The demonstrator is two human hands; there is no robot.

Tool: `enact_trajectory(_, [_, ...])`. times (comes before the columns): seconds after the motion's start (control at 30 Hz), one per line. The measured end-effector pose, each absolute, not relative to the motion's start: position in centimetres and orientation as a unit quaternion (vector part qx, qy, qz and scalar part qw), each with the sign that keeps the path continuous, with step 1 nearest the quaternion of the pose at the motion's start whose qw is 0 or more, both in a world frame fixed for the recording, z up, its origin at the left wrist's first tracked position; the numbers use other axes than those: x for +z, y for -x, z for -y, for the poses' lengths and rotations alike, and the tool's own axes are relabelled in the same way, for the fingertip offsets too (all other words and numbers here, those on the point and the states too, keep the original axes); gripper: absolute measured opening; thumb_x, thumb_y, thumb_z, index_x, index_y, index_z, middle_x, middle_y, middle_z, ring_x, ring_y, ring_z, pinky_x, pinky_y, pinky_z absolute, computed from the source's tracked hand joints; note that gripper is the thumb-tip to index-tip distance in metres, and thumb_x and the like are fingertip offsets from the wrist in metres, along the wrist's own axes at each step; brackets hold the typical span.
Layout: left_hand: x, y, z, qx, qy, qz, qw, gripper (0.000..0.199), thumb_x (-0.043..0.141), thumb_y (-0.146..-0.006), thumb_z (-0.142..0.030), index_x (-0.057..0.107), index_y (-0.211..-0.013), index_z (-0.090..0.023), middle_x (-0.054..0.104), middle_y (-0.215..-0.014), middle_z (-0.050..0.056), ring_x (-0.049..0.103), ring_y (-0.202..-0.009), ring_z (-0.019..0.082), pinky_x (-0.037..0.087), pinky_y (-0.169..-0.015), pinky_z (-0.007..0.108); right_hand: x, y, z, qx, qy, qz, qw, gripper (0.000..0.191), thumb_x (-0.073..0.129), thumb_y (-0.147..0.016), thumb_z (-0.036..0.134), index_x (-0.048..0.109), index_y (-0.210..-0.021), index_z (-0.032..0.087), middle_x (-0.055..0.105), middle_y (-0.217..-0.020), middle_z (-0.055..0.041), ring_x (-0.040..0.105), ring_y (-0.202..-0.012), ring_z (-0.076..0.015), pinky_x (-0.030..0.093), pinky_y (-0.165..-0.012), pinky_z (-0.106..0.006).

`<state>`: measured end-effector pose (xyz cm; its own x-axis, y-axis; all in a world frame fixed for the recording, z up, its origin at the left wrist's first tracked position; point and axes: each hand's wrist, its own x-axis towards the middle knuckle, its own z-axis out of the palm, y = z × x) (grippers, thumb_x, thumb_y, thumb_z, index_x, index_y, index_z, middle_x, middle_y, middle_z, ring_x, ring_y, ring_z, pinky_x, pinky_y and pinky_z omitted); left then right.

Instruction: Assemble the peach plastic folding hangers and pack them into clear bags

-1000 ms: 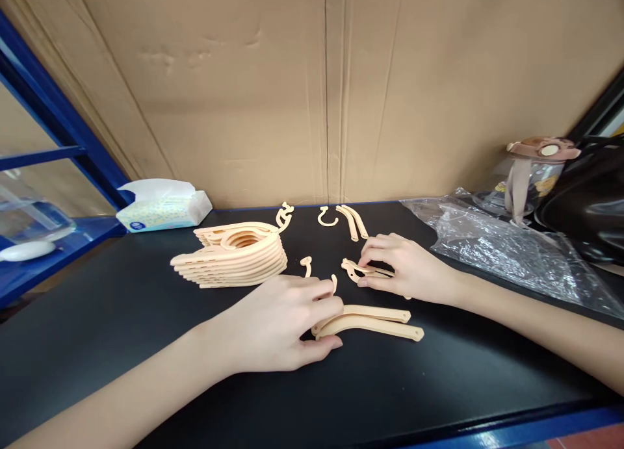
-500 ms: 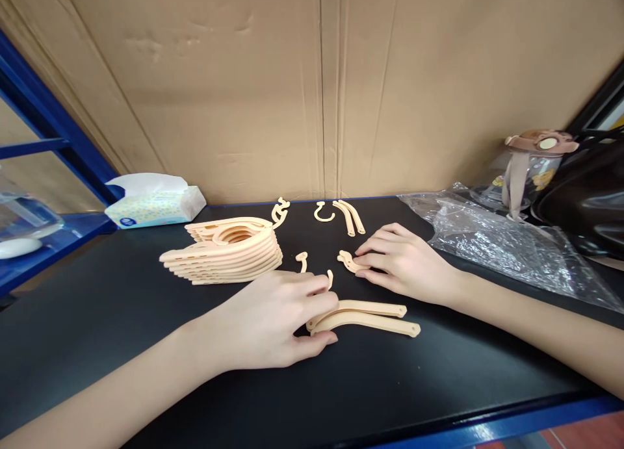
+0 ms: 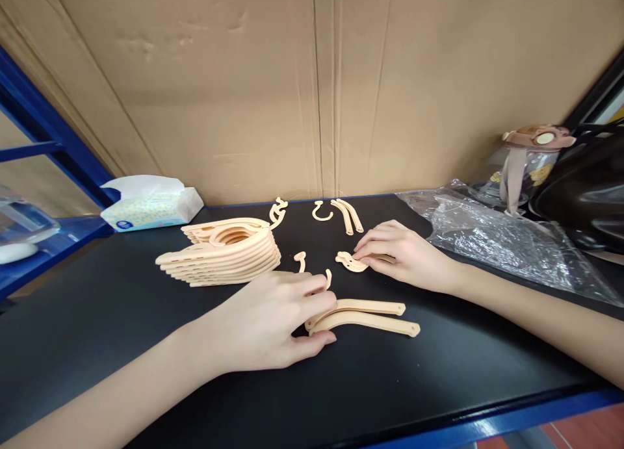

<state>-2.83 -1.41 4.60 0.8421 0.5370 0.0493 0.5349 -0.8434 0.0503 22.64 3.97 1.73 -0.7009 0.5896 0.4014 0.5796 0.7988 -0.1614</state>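
On the black table, my left hand (image 3: pixel 280 319) lies palm down over the left ends of two beige hanger arms (image 3: pixel 375 319), thumb and fingers apart. Its fingers partly cover a small hook (image 3: pixel 301 262). My right hand (image 3: pixel 407 254) has its fingers closed around a beige hanger piece (image 3: pixel 351 262); the curved end sticks out to the left, and much of the rest is under the hand. Behind them lie a loose hook (image 3: pixel 322 212) and another pair of hanger arms (image 3: pixel 348 216). A stack of folded hangers (image 3: pixel 221 257) stands left of my left hand.
A small beige part (image 3: pixel 278 212) touches the stack's back corner. Farther left is a tissue pack (image 3: pixel 151 205). Crumpled clear plastic (image 3: pixel 492 234) spreads at the right, before a drinking bottle (image 3: pixel 531 166) and a black bag (image 3: pixel 589 195). Cardboard (image 3: pixel 234 98) walls the back.
My right hand's fingers have shifted on the hanger piece, and more of its curved end and a strip beneath the fingers now show. My left hand stays put.
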Motion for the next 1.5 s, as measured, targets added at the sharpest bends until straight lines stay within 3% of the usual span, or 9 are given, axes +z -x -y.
enact_trajectory(0.4, [4.54,2.68,1.28,0.043,-0.962,-0.268,0.018,0.015,0.054,-0.089,-0.032,0.053,-0.08,-0.02,0.05,-0.079,-0.003,0.048,-0.062,0.012,0.033,-0.056,0.026,1.97,-22.8,-3.71,-0.03,0.316,0.911,0.263,0.02,0.047,-0.094,0.023,0.066,-0.098,0.021,0.068,-0.096,-0.0033,0.061,-0.089,-0.0162,0.039,-0.088,-0.034])
enact_trajectory(0.6, [4.52,2.67,1.36,0.036,-0.961,-0.273,0.015,0.016,0.053,-0.09,-0.034,0.054,-0.082,-0.02,0.051,-0.081,-0.002,0.049,-0.064,0.012,0.034,-0.058,0.026,1.76,-22.57,-3.55,-0.005,0.343,0.913,0.219,0.024,0.058,-0.088,0.042,0.067,-0.098,0.022,0.068,-0.1,-0.0026,0.061,-0.094,-0.018,0.038,-0.089,-0.036])
enact_trajectory(0.8, [4.49,2.7,1.4,0.033,-0.961,-0.274,0.015,0.016,0.053,-0.09,-0.034,0.054,-0.083,-0.02,0.05,-0.08,-0.002,0.049,-0.063,0.013,0.034,-0.058,0.026,1.37,-22.42,-3.57,0.042,0.333,0.915,0.223,0.018,0.054,-0.092,0.032,0.068,-0.098,0.023,0.067,-0.101,-0.0017,0.061,-0.094,-0.0161,0.038,-0.089,-0.034])
enact_trajectory(1.5, [4.39,2.64,1.41,0.046,-0.962,-0.268,0.01,0.016,0.054,-0.089,-0.033,0.052,-0.08,-0.02,0.049,-0.078,-0.003,0.048,-0.062,0.013,0.032,-0.056,0.026,1.25,-22.75,-3.59,0.035,0.324,0.917,0.23,0.016,0.056,-0.091,0.03,0.067,-0.1,0.023,0.064,-0.103,-0.0021,0.059,-0.097,-0.0159,0.036,-0.089,-0.034])
